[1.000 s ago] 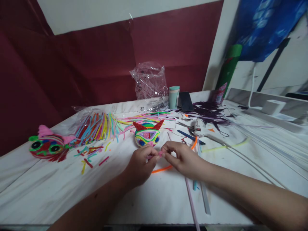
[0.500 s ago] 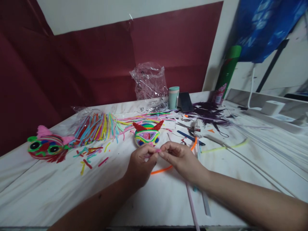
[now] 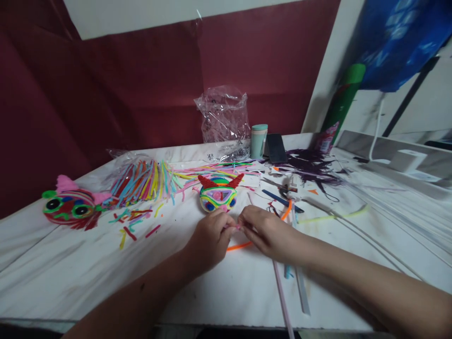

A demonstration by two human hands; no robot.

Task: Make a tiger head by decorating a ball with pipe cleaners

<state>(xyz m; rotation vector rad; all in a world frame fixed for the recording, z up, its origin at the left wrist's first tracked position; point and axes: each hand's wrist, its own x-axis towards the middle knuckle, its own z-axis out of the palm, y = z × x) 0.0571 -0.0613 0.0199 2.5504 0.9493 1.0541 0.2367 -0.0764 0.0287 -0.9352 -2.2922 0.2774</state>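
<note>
Between the pinched fingertips of both hands is a small piece of pink pipe cleaner (image 3: 238,227), mostly covered by the fingers. My left hand (image 3: 211,238) is closed on its left end, and my right hand (image 3: 266,230) grips the other side. Just beyond them sits a round, many-coloured pipe-cleaner head (image 3: 218,194) with two red horns and blue eyes. An orange pipe cleaner (image 3: 240,246) curves on the table, passing beneath my right hand.
A second pipe-cleaner head (image 3: 68,207) lies at left, beside bundled pipe cleaners (image 3: 144,183) and loose snippets (image 3: 132,226). Behind stand a clear plastic bag (image 3: 224,117), a mint cup (image 3: 259,141) and a phone (image 3: 276,148). A glue gun (image 3: 294,183) lies right of centre.
Both hands stay together on the pink piece, and the right hand has turned with its fingers pointing more downward. The view has shifted slightly.
</note>
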